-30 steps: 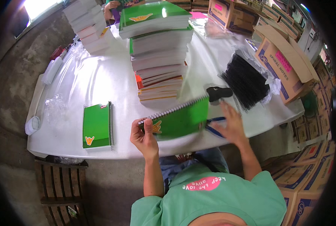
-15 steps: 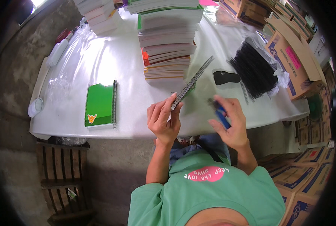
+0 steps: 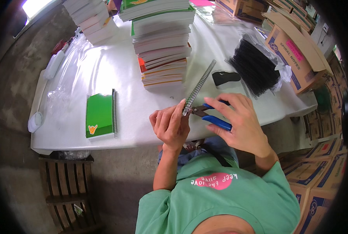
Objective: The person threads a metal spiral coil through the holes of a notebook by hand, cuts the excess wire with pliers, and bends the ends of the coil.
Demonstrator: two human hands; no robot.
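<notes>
A dark spiral binding coil [image 3: 201, 84] slants up and away from my left hand [image 3: 171, 124], whose closed fingers pinch its near end. Whether pages sit beneath the coil I cannot tell. My right hand [image 3: 240, 121] is wrapped round blue-handled cutting pliers [image 3: 217, 122], their handles spread apart. The jaws of the pliers are at the coil's near end, beside my left fingertips. A tiny dark scrap [image 3: 172, 97] lies on the table just beyond my left hand. Off to the left rests a green spiral notebook [image 3: 100, 115] with coils along both long sides.
A tall stack of books [image 3: 162, 50] stands beyond my hands, with another stack [image 3: 91, 21] farther left. On the right are a black pouch-like item [image 3: 225, 78], a heap of black coils [image 3: 256, 66] and an open cardboard box [image 3: 295, 58]. A slatted wooden chair [image 3: 66, 179] stands below the table [image 3: 139, 136].
My right hand has brought the pliers left to the coil's near end, with their handles spread. My left hand still grips the coil. The whole view has shifted slightly.
</notes>
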